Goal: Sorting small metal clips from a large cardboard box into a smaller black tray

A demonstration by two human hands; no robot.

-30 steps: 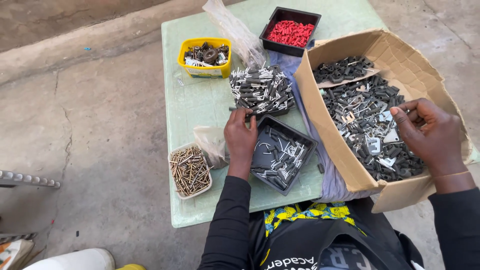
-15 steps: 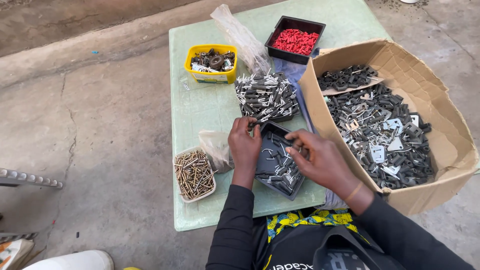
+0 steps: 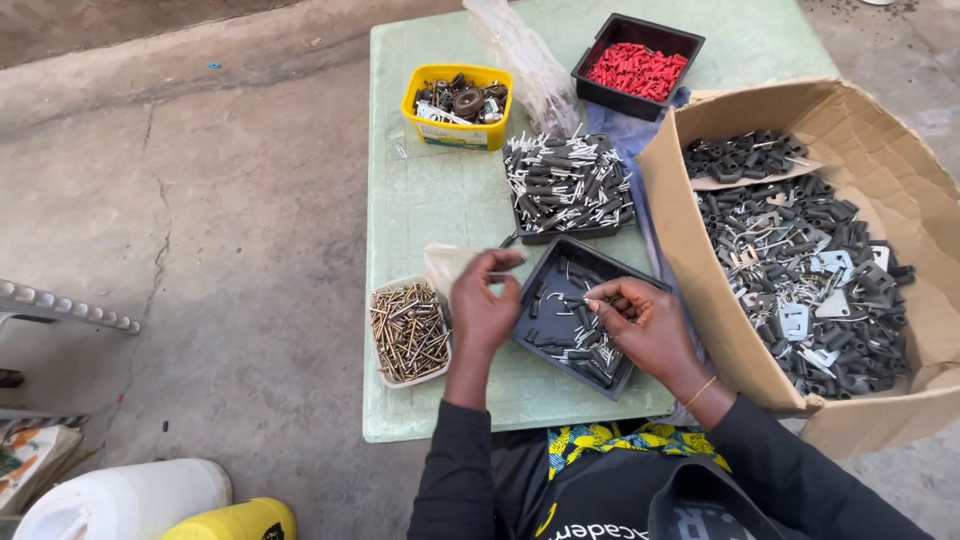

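My left hand [image 3: 483, 308] hovers at the left corner of a shallow black tray [image 3: 548, 262] that holds loose grey metal clips. Its thumb and fingers are pinched together on a thin dark metal piece [image 3: 510, 241]. My right hand [image 3: 648, 322] rests over the middle of the same tray, its fingertips closed on a small grey clip [image 3: 591, 302]. Both hands are a few centimetres apart above the green table [image 3: 430, 205].
Behind the tray stands a second black tray of grey-and-white pins [image 3: 566, 185], a yellow tub of mixed parts [image 3: 457, 100] and a black tray of red plugs [image 3: 640, 68]. A tub of brass screws [image 3: 408, 332] lies left. A large cardboard box [image 3: 905, 170] of metal parts sits right.
My right hand left the cardboard box and came across to the black tray. My left hand stayed by the tray's corner and dropped slightly nearer to me.
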